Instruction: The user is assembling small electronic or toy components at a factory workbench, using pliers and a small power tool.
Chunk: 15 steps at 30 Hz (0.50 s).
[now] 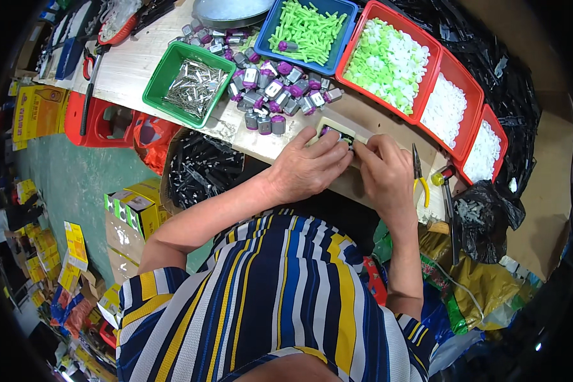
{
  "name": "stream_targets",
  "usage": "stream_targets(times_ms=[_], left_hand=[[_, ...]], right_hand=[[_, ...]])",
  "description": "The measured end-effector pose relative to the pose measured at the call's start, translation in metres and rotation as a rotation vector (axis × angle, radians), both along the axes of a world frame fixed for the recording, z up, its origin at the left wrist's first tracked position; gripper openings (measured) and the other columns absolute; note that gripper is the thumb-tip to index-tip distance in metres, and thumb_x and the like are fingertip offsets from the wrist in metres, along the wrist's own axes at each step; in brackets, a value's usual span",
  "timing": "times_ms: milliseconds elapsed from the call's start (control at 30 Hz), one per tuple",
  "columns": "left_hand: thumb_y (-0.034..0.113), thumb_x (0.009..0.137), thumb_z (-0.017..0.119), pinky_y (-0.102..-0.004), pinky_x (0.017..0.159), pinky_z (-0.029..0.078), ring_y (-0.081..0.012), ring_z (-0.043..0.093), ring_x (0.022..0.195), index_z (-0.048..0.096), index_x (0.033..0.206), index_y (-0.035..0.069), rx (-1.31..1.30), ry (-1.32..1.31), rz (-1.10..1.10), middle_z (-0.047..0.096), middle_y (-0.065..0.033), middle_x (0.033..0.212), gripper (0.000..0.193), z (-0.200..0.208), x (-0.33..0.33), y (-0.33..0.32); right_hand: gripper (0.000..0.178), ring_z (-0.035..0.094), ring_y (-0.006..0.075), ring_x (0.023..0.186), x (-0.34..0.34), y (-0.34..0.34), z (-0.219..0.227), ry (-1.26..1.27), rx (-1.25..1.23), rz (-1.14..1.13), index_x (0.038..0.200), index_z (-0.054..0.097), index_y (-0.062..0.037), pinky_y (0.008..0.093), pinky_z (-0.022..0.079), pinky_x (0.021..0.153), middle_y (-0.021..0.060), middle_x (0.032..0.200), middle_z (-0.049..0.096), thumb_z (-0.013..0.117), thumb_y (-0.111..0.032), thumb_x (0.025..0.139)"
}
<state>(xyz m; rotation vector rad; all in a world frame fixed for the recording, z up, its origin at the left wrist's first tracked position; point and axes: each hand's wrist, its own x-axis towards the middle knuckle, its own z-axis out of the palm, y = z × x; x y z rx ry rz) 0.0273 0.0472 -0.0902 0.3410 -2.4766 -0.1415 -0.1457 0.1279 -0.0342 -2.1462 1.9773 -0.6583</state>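
Note:
My left hand (309, 167) and my right hand (384, 172) meet at the front edge of the workbench (130, 67), over a small pale block fixture (339, 125). The fingertips of both hands pinch a small dark and purple part (349, 138) on that block. A heap of small grey and purple motors (270, 89) lies just behind my left hand. What lies under my palms is hidden.
Behind stand a green bin of metal pins (191, 86), a blue bin of green sticks (307, 30), and red bins of white and green bits (388, 62), (445, 109), (484, 149). Yellow-handled pliers (419, 178) and a screwdriver (447, 197) lie right of my right hand. A box of black parts (200, 169) sits below left.

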Motion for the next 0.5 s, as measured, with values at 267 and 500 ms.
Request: stream_targets(times_ms=[267,500], left_hand=[[0.012,0.071,0.064,-0.0389,0.078,0.042,-0.0241,0.054,0.104,0.068,0.105,0.006,-0.017,0.037,-0.017,0.060,-0.0046,0.109,0.034,-0.002,-0.001,-0.002],[0.016,0.073,0.071,-0.0394,0.079,0.039,-0.0236,0.055,0.101,0.069,0.103,0.010,-0.051,0.012,0.007,0.062,-0.0028,0.103,0.030,-0.002,0.000,-0.005]], right_hand=[[0.023,0.059,0.0221,0.086,0.004,-0.001,0.002,0.118,-0.025,0.013,0.099,0.068,-0.0042,0.0355,0.042,0.074,0.0065,0.090,0.056,0.064,-0.001,0.076],[0.020,0.061,0.0262,0.082,-0.003,-0.004,-0.009,-0.015,-0.050,0.007,0.098,0.069,-0.0042,0.0369,0.045,0.072,0.0083,0.088,0.059,0.066,-0.001,0.078]])
